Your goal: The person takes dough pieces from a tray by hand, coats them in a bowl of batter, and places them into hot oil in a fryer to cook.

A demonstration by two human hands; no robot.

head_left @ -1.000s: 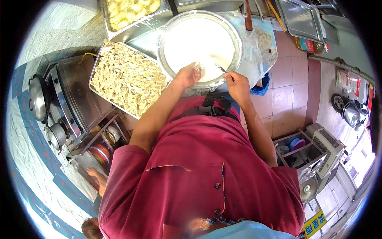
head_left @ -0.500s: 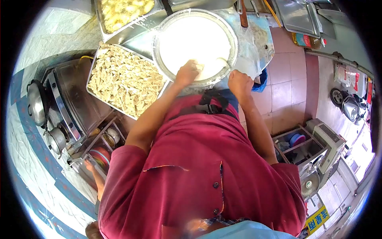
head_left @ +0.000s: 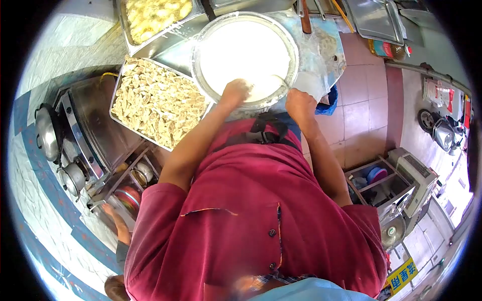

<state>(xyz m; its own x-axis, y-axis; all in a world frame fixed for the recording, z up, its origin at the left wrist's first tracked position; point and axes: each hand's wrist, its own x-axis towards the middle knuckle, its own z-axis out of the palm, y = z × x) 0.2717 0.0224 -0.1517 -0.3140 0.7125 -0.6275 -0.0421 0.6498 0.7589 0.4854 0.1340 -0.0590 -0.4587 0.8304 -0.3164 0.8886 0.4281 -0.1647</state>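
Note:
A wide metal basin (head_left: 197, 60) of bright white batter (head_left: 241, 47) stands in front of me. My left hand (head_left: 238, 92) is over the near edge of the batter, fingers curled, their tips lost against the white; what they hold, if anything, does not show. By the near right rim, my right hand (head_left: 301, 105) is closed around the handle of a ladle (head_left: 273, 86), whose round bowl rests in the batter. Left of the basin, a metal tray (head_left: 116, 119) is heaped with pale, battered-looking strips of food (head_left: 155, 103).
Behind that tray is a deep metal pan (head_left: 129, 40) of yellow pieces in liquid. Utensils (head_left: 306, 20) lie at the table's back right. A stove (head_left: 93, 115) and pots (head_left: 47, 131) are to the left, where another person's hand (head_left: 113, 215) reaches in.
My left hand has shifted slightly, and the pale bit seen at its fingertips no longer shows. My right hand has moved slightly left. The other person's arm has moved a little.

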